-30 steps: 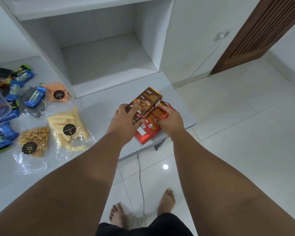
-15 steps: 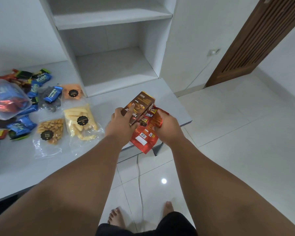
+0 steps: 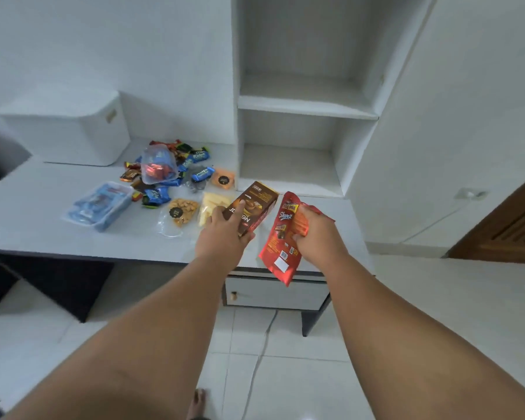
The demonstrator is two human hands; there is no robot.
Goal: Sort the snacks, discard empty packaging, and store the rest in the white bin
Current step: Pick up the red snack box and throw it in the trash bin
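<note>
My left hand (image 3: pixel 222 234) grips a brown snack box (image 3: pixel 256 206), held up over the white desk (image 3: pixel 43 225). My right hand (image 3: pixel 314 234) grips a red snack pouch (image 3: pixel 281 247) that hangs down past the desk's front edge. The white bin (image 3: pixel 70 128) stands at the back left of the desk. Between the bin and my hands lies a heap of small wrapped snacks (image 3: pixel 176 165), with a clear bag of nuts (image 3: pixel 181 212), a bag of yellow sticks (image 3: pixel 208 204) and an orange pouch (image 3: pixel 223 179).
A clear pack of blue items (image 3: pixel 99 204) lies left of the heap. White open shelves (image 3: pixel 303 107) rise behind the desk's right end. A drawer (image 3: pixel 273 294) sits under the desk, a cable (image 3: pixel 261 344) runs on the tiled floor, and a wooden door (image 3: pixel 506 225) is at right.
Both hands have lifted the brown box and the red pouch off the desk and drawn them apart. The view has swung up and left, bringing the white bin into sight.
</note>
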